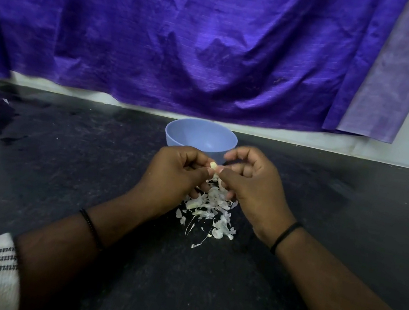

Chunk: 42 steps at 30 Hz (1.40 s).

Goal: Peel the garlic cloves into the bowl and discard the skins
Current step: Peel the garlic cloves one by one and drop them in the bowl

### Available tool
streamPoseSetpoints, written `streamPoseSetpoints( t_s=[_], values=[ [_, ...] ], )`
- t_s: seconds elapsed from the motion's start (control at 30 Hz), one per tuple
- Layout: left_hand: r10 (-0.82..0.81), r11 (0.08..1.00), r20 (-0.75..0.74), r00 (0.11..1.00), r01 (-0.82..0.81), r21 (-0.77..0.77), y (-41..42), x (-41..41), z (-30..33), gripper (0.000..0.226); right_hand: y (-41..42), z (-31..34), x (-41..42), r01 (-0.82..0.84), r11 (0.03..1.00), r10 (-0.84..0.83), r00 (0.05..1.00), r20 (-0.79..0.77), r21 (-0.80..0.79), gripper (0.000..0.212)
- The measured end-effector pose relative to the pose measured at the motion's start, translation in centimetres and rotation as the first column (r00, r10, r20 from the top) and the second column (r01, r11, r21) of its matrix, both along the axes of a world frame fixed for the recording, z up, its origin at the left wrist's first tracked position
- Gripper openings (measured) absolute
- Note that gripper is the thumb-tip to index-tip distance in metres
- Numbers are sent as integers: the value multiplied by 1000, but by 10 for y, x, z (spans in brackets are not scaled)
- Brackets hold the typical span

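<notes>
**Two hands pinch one garlic clove in front of the blue bowl**

The left hand [177, 170] has its fingers curled in. Its thumb and first finger pinch a small, pale garlic clove [213, 166]. The right hand [253, 184] comes in from the other side. Its thumb tip touches the clove, and its other fingers are bent and a little apart, with the first finger lifted above the clove. The clove looks smooth and shiny, but it is too small to see more.

The clove is held up just in front of the blue bowl [201, 136]. The bowl is round and smooth, like plastic, and what shows of its inside looks bare.

In front of the bowl, under the hands, lies a pile of garlic skins [208, 210]. They are thin, white and papery, with some long curly strips.

The bowl and the skins sit on a dark, speckled counter [58, 170]. Behind the bowl hangs a wrinkly purple cloth [192, 29].

Each wrist has a thin black band.
</notes>
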<state>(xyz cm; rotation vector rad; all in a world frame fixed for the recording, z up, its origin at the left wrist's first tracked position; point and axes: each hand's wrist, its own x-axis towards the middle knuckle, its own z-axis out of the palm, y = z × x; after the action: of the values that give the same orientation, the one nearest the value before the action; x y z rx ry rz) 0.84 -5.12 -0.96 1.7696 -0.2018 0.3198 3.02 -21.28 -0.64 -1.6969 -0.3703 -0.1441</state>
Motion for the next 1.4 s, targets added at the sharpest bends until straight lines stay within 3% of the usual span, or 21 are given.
streamPoseSetpoints(
  t_s=[0.1,0.23,0.5,0.67,0.9,1.13,1.4],
  values=[
    [15,998,-2,1000,-14,61,1,1,0,3,-1,-1,1,36,991,-17,989,144,-131,28],
    [50,987,10,999,-51,149,1,0,1,4,1,-2,0,54,986,-26,983,179,-156,14],
    [7,999,-58,998,-9,-35,0,3,0,4,1,2,0,20,999,-18,999,51,-33,6],
    [29,999,-17,999,-29,34,0,3,-3,8,1,3,-2,-13,1000,13,1000,22,-2,4],
    [61,995,59,996,-66,79,1,5,-3,10,1,10,-5,-59,973,87,989,-120,221,4],
    [75,990,96,993,-85,114,1,3,-3,10,1,10,-4,-90,973,126,978,-165,212,13],
    [49,997,86,995,-54,56,2,0,0,10,0,10,-4,-76,968,125,972,-199,237,5]
  ],
)
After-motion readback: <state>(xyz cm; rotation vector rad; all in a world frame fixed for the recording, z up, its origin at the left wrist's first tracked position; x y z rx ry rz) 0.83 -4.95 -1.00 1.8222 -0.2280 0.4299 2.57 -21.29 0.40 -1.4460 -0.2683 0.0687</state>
